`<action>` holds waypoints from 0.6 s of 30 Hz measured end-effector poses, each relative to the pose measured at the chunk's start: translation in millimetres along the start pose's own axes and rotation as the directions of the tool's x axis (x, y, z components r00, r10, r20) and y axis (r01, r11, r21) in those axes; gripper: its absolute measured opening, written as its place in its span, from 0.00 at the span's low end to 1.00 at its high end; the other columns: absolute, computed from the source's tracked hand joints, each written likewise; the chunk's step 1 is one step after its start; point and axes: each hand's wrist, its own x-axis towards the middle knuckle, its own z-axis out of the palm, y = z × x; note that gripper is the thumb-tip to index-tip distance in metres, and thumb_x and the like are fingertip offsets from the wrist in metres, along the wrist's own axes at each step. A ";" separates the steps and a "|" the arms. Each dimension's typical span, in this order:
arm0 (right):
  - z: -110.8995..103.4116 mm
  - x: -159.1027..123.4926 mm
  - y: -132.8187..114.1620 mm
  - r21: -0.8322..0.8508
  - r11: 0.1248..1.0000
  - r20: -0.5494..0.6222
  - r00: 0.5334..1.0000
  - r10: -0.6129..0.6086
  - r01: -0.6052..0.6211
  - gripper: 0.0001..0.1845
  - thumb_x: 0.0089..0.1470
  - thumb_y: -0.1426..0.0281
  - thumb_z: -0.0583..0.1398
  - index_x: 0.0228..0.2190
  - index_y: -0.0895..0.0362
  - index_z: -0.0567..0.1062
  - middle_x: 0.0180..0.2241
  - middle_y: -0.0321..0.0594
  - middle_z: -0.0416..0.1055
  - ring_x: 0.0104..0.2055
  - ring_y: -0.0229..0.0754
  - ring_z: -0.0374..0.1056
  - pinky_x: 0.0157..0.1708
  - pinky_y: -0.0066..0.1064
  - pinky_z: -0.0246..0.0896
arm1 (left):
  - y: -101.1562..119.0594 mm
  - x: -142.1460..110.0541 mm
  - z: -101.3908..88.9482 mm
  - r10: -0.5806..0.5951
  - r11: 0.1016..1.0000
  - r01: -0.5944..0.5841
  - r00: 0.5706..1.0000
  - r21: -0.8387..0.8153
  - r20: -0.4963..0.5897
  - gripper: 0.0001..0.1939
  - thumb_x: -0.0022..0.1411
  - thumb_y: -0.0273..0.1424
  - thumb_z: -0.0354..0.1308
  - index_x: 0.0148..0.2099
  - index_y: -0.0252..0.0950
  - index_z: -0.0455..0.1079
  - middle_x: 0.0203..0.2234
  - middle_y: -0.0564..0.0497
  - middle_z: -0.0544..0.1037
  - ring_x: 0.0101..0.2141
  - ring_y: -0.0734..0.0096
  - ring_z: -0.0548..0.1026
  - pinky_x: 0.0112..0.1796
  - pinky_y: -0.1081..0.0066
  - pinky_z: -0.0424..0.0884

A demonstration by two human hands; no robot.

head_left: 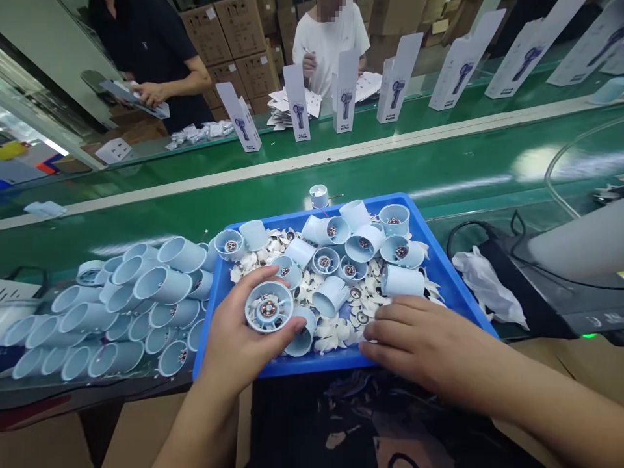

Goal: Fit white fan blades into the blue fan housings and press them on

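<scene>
My left hand holds a pale blue round fan housing, open end up, with a small motor in its centre. It hovers over the near left part of a blue tray. The tray holds several more blue housings on a layer of white fan blades. My right hand lies palm down at the tray's near right, fingers curled onto the white blades; what the fingertips hold is hidden.
A pile of blue cylinders lies left of the tray. Beyond runs a green conveyor belt with upright white product boxes. Two people stand across it. A white cloth and black cables lie to the right.
</scene>
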 end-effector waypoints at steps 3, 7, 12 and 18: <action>12.0 33.9 19.3 0.001 1.000 0.279 0.960 0.015 -0.016 0.11 0.57 0.83 0.65 0.40 0.59 0.80 0.35 0.40 0.72 0.42 0.46 0.70 0.46 0.36 0.66 | 4.3 -0.3 4.7 0.006 1.000 -0.006 1.000 -0.028 0.007 0.29 0.51 0.45 0.72 0.53 0.41 0.73 0.38 0.49 0.82 0.42 0.55 0.81 0.49 0.56 0.76; 7.5 59.8 26.1 -0.018 0.998 0.454 0.889 0.061 -0.059 0.13 0.52 0.86 0.64 0.37 0.59 0.81 0.33 0.42 0.71 0.38 0.48 0.70 0.41 0.34 0.63 | 0.9 -7.4 2.6 -0.009 0.998 0.009 1.000 -0.055 0.009 0.28 0.51 0.44 0.72 0.52 0.42 0.73 0.40 0.48 0.82 0.43 0.55 0.81 0.48 0.57 0.77; -15.6 54.0 12.1 0.051 0.991 0.476 0.876 0.083 -0.122 0.10 0.63 0.80 0.60 0.40 0.57 0.80 0.39 0.40 0.72 0.42 0.45 0.71 0.42 0.31 0.65 | -12.1 -21.2 -7.8 -0.057 0.997 0.057 0.998 -0.061 0.002 0.27 0.53 0.44 0.71 0.52 0.42 0.73 0.42 0.46 0.82 0.44 0.54 0.81 0.49 0.54 0.76; -26.3 34.9 -1.2 0.059 0.977 0.438 0.884 0.160 -0.206 0.23 0.55 0.86 0.56 0.44 0.53 0.79 0.42 0.38 0.73 0.42 0.44 0.72 0.40 0.29 0.66 | -16.7 -23.7 -6.5 -0.068 0.992 0.074 0.996 -0.100 0.057 0.27 0.53 0.43 0.71 0.53 0.43 0.70 0.44 0.47 0.81 0.47 0.54 0.79 0.50 0.53 0.75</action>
